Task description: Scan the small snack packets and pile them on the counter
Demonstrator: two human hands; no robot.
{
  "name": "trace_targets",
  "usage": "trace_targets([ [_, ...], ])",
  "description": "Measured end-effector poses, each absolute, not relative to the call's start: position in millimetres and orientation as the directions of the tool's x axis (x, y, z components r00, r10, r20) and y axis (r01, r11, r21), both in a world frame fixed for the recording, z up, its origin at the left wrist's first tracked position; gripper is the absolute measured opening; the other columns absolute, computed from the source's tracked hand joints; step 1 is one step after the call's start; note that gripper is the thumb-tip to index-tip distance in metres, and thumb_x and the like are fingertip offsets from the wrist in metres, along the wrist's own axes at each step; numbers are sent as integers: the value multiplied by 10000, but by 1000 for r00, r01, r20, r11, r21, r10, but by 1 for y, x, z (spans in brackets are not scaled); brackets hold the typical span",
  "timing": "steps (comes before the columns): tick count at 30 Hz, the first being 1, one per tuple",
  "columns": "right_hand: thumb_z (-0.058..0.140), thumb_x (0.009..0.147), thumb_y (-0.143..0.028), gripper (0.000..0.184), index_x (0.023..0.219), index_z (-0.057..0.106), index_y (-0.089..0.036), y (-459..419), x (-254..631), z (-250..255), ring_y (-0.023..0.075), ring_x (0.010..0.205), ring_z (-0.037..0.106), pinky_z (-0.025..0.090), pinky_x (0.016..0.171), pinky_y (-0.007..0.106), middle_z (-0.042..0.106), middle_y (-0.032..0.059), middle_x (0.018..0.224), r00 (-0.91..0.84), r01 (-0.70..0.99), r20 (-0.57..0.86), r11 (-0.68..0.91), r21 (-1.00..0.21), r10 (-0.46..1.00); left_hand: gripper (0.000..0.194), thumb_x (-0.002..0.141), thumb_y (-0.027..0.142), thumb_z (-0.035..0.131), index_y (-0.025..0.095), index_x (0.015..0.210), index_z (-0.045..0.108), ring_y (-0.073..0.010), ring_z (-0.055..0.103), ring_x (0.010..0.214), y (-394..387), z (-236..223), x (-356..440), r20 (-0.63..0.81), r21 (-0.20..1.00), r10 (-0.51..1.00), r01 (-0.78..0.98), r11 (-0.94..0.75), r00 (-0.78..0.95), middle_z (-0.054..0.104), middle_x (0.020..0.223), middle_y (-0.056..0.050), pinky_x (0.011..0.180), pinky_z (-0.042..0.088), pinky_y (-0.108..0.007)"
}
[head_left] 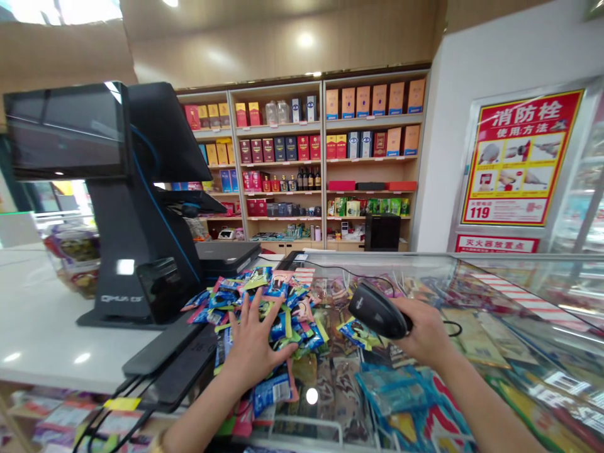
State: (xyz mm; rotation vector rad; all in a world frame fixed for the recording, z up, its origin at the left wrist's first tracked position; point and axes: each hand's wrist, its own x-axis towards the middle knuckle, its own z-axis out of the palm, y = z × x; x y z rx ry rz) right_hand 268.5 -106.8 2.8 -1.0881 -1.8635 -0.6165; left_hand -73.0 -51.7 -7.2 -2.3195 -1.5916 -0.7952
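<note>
Left hand [255,345]: open, palm down on the packets [268,280], with fingers spread wide. Heaped under and around that hand in blue, green and pink, with more just below its wrist. Right hand [425,328]: closed around the black scanner [380,311]. Held out toward the left hand's side, above a smaller group of packets on the glass case [425,255]. Just right of the right hand, a loop of black cable [455,328]. Below and between the hands, seen through the glass, blue bags [401,390]. Left of the left hand, two flat black boxes [182,371], and past them the register [155,245] on a white counter [38,314]. Beyond both hands, shelves [283,163] of boxes and bottles. Up and to the right of the right hand, a red and yellow poster [521,157].
</note>
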Motion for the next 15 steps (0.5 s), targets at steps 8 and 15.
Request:
trace_targets([
  [8, 579, 722, -294, 309, 1001, 674, -199, -106, 269, 3, 228, 770, 707, 545, 684, 321, 745, 87, 873, -196, 872, 869, 486, -57, 455, 710, 790, 398, 624, 266, 1452, 403, -383, 220, 1442, -64, 14, -37, 669, 101, 635, 800, -592, 386, 354, 1528, -141, 1141, 123, -648],
  [15, 576, 730, -307, 290, 982, 674, -203, -106, 269, 4, 229, 771, 702, 548, 676, 319, 741, 94, 885, -179, 877, 868, 476, -73, 463, 664, 807, 194, 548, 270, 1446, 385, -276, 339, 1408, -69, 3, 47, 303, 117, 524, 515, -849, 796, 444, 1487, -98, 1182, 156, -546],
])
